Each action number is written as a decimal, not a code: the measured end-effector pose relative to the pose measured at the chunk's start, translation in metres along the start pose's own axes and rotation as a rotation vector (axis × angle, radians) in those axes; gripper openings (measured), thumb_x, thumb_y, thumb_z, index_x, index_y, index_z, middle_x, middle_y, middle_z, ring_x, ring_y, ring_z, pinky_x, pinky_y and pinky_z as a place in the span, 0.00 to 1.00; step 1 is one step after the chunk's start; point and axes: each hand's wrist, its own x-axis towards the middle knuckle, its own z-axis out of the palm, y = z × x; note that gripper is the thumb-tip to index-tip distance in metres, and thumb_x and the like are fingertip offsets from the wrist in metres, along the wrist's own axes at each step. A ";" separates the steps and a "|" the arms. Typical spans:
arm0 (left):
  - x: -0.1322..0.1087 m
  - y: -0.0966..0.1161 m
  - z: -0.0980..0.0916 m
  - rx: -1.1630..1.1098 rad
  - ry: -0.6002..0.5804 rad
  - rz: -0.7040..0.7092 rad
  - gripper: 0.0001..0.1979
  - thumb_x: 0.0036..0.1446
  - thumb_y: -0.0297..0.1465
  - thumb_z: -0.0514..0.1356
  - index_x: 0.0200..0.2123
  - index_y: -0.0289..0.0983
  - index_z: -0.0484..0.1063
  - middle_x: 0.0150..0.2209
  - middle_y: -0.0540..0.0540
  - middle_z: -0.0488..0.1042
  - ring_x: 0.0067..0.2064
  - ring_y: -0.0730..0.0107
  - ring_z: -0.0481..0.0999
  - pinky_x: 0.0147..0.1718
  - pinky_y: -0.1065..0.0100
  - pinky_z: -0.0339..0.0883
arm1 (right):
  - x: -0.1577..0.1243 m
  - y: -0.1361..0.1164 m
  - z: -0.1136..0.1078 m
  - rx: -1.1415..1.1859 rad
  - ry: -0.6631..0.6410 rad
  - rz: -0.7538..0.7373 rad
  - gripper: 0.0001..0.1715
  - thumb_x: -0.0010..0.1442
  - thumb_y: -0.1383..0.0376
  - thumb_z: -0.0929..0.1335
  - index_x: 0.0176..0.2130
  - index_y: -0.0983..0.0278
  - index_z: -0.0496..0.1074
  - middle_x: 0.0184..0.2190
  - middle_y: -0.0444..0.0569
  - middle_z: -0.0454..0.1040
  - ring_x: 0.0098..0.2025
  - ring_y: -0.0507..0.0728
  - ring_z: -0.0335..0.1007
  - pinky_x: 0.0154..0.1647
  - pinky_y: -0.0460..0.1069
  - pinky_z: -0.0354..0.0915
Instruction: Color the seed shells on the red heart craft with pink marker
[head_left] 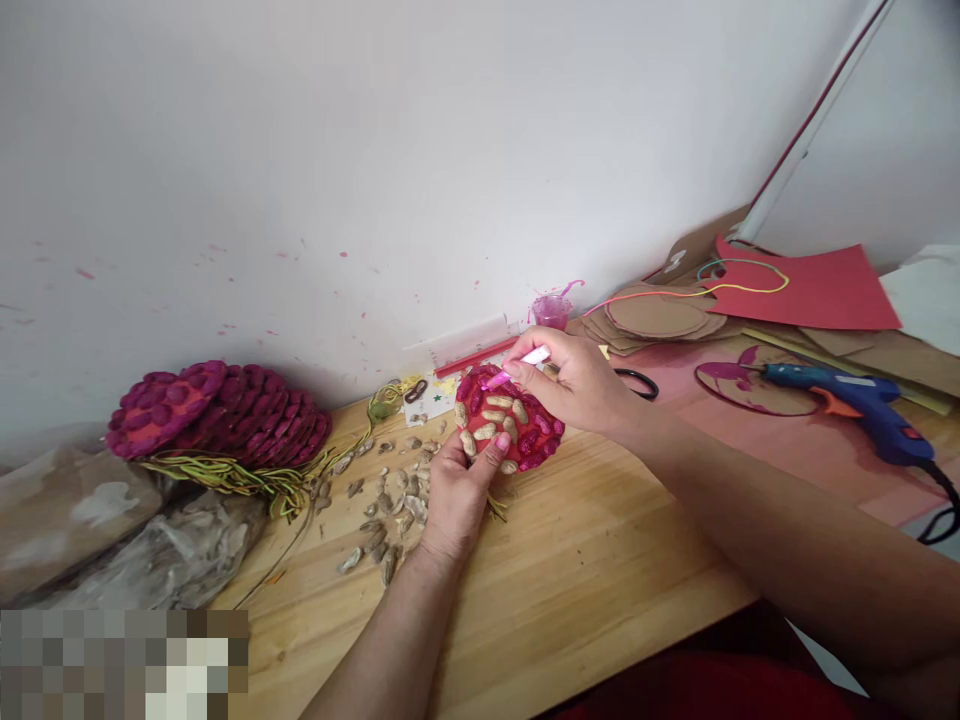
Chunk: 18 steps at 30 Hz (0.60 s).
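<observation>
My left hand (461, 490) grips a round red disc (529, 440) by its near edge, thumb on top. Peanut shells cover the disc: those around the rim and right side are painted magenta, while several in the middle and left are bare tan. My right hand (577, 378) pinches a small paintbrush (535, 356) with a white handle, its pink end touching the shells near the disc's far edge. Behind that hand, against the wall, stands a clear cup of pink paint (551, 312). Loose peanut shells (397, 510) lie left of the disc.
Magenta-painted discs (225, 410) lean in a stack at left, with yellow-green cords (247, 475) and plastic bags (180, 555) nearby. At right are a blue glue gun (870, 400), cardboard circles (660, 312), red paper (817, 285) and black-handled scissors (637, 382). A wall bounds the table's back.
</observation>
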 end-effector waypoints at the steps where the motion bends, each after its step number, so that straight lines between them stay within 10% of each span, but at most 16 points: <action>1: 0.001 -0.001 -0.001 0.013 0.002 0.000 0.18 0.48 0.39 0.75 0.40 0.35 0.82 0.40 0.42 0.84 0.39 0.64 0.81 0.45 0.64 0.73 | 0.000 0.000 0.000 -0.003 0.002 0.000 0.06 0.65 0.63 0.68 0.35 0.62 0.72 0.31 0.46 0.80 0.33 0.54 0.74 0.37 0.48 0.65; 9: 0.003 -0.002 -0.001 0.032 0.026 -0.001 0.22 0.49 0.42 0.74 0.44 0.35 0.83 0.41 0.41 0.84 0.43 0.59 0.81 0.50 0.60 0.73 | 0.000 0.005 -0.003 0.029 0.011 0.057 0.07 0.65 0.61 0.68 0.36 0.62 0.73 0.32 0.45 0.79 0.34 0.53 0.74 0.38 0.47 0.66; 13: 0.007 -0.007 -0.006 0.099 0.050 0.025 0.22 0.50 0.44 0.73 0.43 0.35 0.83 0.41 0.41 0.84 0.43 0.59 0.80 0.50 0.60 0.72 | 0.012 0.031 -0.021 0.073 0.244 0.223 0.13 0.65 0.53 0.67 0.38 0.60 0.70 0.32 0.44 0.77 0.30 0.53 0.72 0.33 0.48 0.65; 18: 0.009 -0.015 -0.009 0.224 0.006 0.070 0.18 0.53 0.44 0.71 0.38 0.36 0.82 0.38 0.42 0.83 0.38 0.62 0.79 0.42 0.66 0.72 | 0.051 0.058 -0.051 -0.283 0.335 0.357 0.12 0.62 0.55 0.69 0.38 0.61 0.71 0.29 0.45 0.76 0.30 0.55 0.70 0.35 0.50 0.63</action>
